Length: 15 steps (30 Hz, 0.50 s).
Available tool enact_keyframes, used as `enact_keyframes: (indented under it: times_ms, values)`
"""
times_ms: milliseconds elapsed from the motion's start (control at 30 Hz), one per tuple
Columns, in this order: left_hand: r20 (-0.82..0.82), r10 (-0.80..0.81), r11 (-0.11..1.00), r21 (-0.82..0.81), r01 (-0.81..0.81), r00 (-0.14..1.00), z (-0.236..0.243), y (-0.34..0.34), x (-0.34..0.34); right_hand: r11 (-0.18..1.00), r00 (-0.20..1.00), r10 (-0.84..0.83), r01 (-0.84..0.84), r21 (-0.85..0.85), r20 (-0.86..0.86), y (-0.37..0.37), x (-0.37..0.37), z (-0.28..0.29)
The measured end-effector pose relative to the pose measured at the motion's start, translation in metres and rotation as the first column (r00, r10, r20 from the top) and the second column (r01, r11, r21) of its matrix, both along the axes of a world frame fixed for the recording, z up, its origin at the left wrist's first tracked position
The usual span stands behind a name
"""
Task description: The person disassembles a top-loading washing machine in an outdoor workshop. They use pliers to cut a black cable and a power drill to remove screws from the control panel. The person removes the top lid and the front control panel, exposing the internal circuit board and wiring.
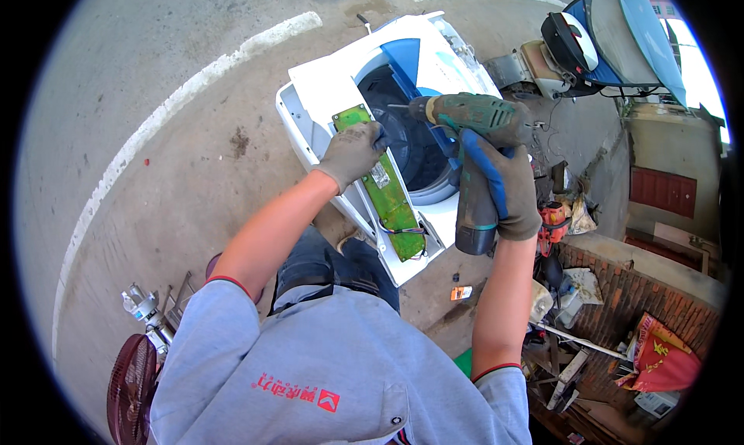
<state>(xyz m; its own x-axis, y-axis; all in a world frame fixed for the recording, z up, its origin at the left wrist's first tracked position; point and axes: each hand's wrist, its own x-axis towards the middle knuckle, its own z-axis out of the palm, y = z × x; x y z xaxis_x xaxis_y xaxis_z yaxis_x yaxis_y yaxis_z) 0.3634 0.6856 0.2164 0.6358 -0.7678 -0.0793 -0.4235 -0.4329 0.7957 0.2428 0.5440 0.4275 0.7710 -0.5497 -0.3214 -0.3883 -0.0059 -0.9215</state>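
My left hand, in a grey work glove, is closed across the upper part of a long green circuit board. Its fingers curl toward the board's right edge, and the fingertips are partly hidden. The board lies along a white panel on the near side of a white top-loading washing machine. A bundle of thin wires crosses the board's lower end. In my gloved right hand is a green cordless drill, gripped by its handle. Its bit points left, above the open drum and apart from the board.
A parked scooter stands at the far right. Tools and scrap, including a red-orange machine, lie right of the washer beside a low brick wall. A dark red fan is at lower left. An orange packet lies on the ground.
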Motion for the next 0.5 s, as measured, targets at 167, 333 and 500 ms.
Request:
enact_keyframes:
  times_ms: [167, 333, 500]
  values:
    - [-0.97, -0.05, 0.905, -0.145, -0.4, 0.238, 0.001, 0.052, 0.019, 0.995, 0.992, 0.083, -0.087, -0.04, -0.095, 0.003, 0.021, -0.027]
    - [-0.968, -0.208, 0.8, -0.249, -0.546, 0.138, -0.033, 0.086, 0.025, 0.99, 0.991, 0.104, -0.111, -0.091, -0.08, 0.005, 0.033, -0.041]
    - [-0.988, 0.059, 0.811, -0.036, -0.585, 0.143, -0.029, 0.08, 0.028, 0.99, 0.984, 0.099, -0.112, -0.08, -0.151, 0.008, 0.039, -0.039]
